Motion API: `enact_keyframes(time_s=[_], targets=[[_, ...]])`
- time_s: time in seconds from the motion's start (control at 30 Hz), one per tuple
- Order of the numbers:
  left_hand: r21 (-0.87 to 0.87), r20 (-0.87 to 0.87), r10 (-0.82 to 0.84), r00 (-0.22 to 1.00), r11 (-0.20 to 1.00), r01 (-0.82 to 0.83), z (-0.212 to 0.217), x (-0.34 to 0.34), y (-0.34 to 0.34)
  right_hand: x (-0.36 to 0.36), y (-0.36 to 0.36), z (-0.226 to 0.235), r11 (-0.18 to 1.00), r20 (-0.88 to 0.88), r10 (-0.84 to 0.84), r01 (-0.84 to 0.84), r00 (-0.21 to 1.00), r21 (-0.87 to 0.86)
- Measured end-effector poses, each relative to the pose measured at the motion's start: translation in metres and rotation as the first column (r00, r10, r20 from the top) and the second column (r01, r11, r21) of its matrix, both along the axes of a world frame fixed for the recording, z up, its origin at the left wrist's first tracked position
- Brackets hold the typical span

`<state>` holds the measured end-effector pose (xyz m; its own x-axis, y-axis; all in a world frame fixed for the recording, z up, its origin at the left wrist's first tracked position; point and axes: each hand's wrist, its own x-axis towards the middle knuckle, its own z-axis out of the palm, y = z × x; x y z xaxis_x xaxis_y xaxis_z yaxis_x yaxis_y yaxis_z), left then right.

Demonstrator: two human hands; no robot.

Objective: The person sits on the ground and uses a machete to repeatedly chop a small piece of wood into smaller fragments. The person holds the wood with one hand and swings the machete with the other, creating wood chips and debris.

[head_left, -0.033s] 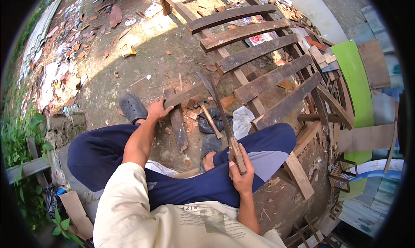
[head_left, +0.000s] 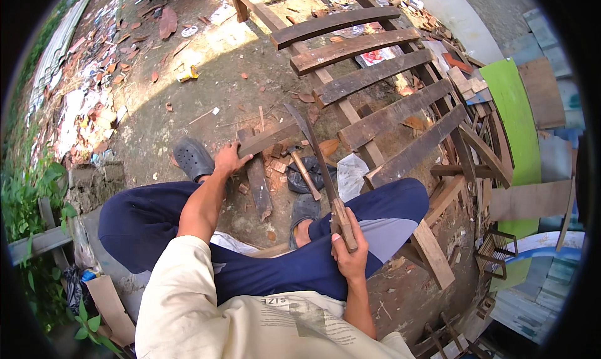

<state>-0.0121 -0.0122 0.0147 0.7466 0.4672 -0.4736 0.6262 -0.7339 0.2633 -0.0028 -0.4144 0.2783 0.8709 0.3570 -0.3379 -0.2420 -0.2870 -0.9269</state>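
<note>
My left hand [head_left: 230,159] is closed around the near end of a short wooden slat [head_left: 270,138]. The slat slants up to the right, crossing over a darker board [head_left: 257,182] that lies on the ground. In my right hand [head_left: 350,249] is the wooden handle of a machete [head_left: 322,157], held by my right thigh. Its long dark blade points away from me, with the tip close to the far end of the slat. Between my feet lies a hammer [head_left: 305,173] with a wooden handle, beside a black plastic bag [head_left: 320,177]. Wood chips [head_left: 277,165] are scattered around there.
A slatted wooden frame [head_left: 369,83] stands ahead and to the right. Loose boards [head_left: 433,252] lie near my right knee. Leaves and litter [head_left: 87,121] cover the ground at the left. A green panel [head_left: 513,121] leans at the right, and a low block wall [head_left: 97,184] stands left.
</note>
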Motion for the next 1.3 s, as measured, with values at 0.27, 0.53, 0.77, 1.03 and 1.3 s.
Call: enact_keyframes(time_s=[0.27, 0.53, 0.77, 1.03, 1.3], targets=[[0.135, 0.003, 0.031, 1.000, 0.990, -0.031, 0.005, -0.003, -0.027, 0.011, 0.011, 0.005, 0.999, -0.049, 0.027, -0.026, 0.998, 0.020], [0.056, -0.078, 0.013, 0.997, 0.998, -0.009, -0.027, -0.013, -0.022, 0.012, 0.015, -0.002, 0.998, -0.057, 0.047, -0.044, 0.997, 0.050], [0.042, -0.073, 0.047, 0.996, 0.998, -0.044, -0.039, -0.013, -0.020, 0.013, 0.019, -0.020, 0.984, 0.224, 0.177, -0.179, 0.959, -0.012], [-0.002, -0.361, -0.121, 0.925, 0.992, 0.129, -0.043, -0.020, 0.003, 0.015, 0.024, -0.012, 0.981, -0.004, 0.094, -0.092, 0.996, 0.168], [0.064, -0.362, -0.155, 0.919, 0.980, 0.190, -0.043, -0.039, 0.028, 0.015, 0.024, -0.020, 0.970, -0.082, 0.110, -0.089, 0.991, 0.228]])
